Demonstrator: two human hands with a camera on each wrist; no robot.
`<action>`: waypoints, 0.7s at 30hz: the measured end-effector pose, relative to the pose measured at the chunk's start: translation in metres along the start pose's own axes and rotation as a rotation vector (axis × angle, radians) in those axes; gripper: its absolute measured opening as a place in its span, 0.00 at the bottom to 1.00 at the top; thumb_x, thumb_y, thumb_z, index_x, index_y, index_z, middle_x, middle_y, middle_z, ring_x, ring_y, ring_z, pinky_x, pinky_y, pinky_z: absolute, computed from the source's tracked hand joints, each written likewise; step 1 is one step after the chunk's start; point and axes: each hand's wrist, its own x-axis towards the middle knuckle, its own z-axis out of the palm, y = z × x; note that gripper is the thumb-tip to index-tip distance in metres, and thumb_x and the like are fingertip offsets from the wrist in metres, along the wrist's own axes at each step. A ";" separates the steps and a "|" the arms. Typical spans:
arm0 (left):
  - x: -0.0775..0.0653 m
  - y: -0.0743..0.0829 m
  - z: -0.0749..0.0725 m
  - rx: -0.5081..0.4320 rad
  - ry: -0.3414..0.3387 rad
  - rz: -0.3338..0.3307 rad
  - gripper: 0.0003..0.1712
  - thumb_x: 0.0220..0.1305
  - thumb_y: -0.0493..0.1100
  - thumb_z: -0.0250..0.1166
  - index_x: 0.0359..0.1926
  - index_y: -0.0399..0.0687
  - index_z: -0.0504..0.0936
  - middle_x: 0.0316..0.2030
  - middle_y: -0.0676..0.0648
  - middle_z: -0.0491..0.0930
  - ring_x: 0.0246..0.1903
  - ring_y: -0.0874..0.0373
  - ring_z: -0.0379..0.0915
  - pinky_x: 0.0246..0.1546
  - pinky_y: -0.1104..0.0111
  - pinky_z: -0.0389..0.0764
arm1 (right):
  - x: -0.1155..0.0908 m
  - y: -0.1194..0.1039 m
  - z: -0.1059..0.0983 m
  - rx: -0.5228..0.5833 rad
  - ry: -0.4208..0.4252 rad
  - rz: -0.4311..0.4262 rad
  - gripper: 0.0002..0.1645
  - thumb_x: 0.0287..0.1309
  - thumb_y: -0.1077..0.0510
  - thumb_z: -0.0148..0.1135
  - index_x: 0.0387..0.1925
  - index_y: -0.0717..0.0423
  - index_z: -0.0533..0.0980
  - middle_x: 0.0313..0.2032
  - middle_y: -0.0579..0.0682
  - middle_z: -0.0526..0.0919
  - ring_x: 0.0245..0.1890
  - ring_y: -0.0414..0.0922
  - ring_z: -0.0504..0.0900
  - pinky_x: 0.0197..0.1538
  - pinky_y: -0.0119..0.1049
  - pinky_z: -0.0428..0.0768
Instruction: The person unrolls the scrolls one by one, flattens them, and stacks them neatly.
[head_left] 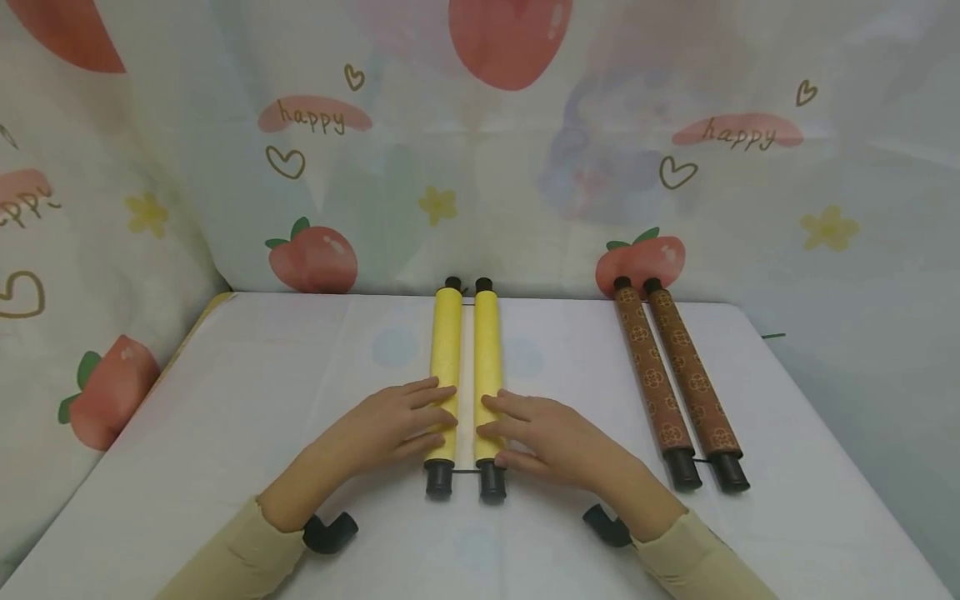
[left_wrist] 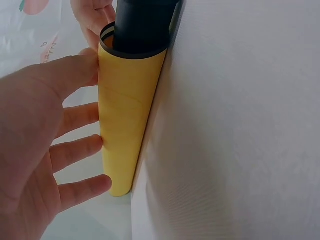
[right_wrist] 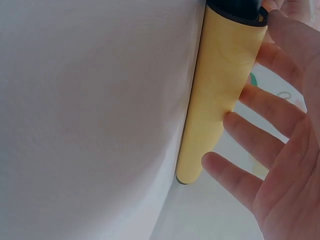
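A yellow scroll (head_left: 447, 350) lies on the white-covered table, its two rolls side by side with a narrow pale strip between them. Black knobs cap both ends. My left hand (head_left: 393, 422) rests its spread fingers across the left roll, near the end closest to me. On the right roll (right_wrist: 220, 75) lie the fingertips of my right hand (head_left: 536, 437). In the left wrist view, the fingers (left_wrist: 77, 152) touch the roll's side without curling round it. The right wrist view shows the right fingers spread in a similar way.
A brown patterned scroll (head_left: 652, 379), also two rolls with black knobs, lies slanted at the right of the table (head_left: 225, 400). Behind the table hangs a printed cloth (head_left: 510, 167). Black wrist-camera pieces (head_left: 330, 533) sit below each wrist.
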 end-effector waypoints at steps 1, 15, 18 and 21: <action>0.000 0.000 0.000 0.005 0.002 0.003 0.18 0.70 0.54 0.63 0.57 0.60 0.82 0.67 0.47 0.73 0.69 0.46 0.64 0.66 0.55 0.70 | 0.000 0.000 0.000 0.001 -0.003 0.001 0.24 0.67 0.39 0.58 0.61 0.39 0.78 0.69 0.50 0.72 0.69 0.47 0.69 0.65 0.46 0.73; 0.000 -0.006 0.000 0.047 0.015 0.022 0.14 0.69 0.55 0.63 0.50 0.58 0.84 0.65 0.48 0.75 0.68 0.45 0.66 0.67 0.55 0.68 | -0.006 0.005 0.000 0.005 0.016 0.001 0.23 0.67 0.38 0.58 0.58 0.40 0.79 0.68 0.50 0.72 0.69 0.49 0.69 0.66 0.48 0.72; 0.000 -0.006 0.000 0.039 0.013 0.029 0.14 0.69 0.55 0.63 0.50 0.56 0.84 0.63 0.49 0.77 0.68 0.45 0.67 0.66 0.56 0.69 | -0.006 0.006 0.000 0.002 0.014 -0.002 0.24 0.67 0.37 0.58 0.59 0.39 0.79 0.67 0.50 0.74 0.69 0.49 0.70 0.66 0.47 0.72; -0.001 -0.005 -0.001 0.041 0.000 0.011 0.16 0.69 0.55 0.63 0.53 0.58 0.84 0.61 0.49 0.78 0.67 0.46 0.67 0.66 0.56 0.69 | -0.007 0.006 0.000 0.001 0.015 0.000 0.23 0.67 0.37 0.58 0.59 0.36 0.79 0.66 0.50 0.74 0.68 0.49 0.70 0.66 0.47 0.72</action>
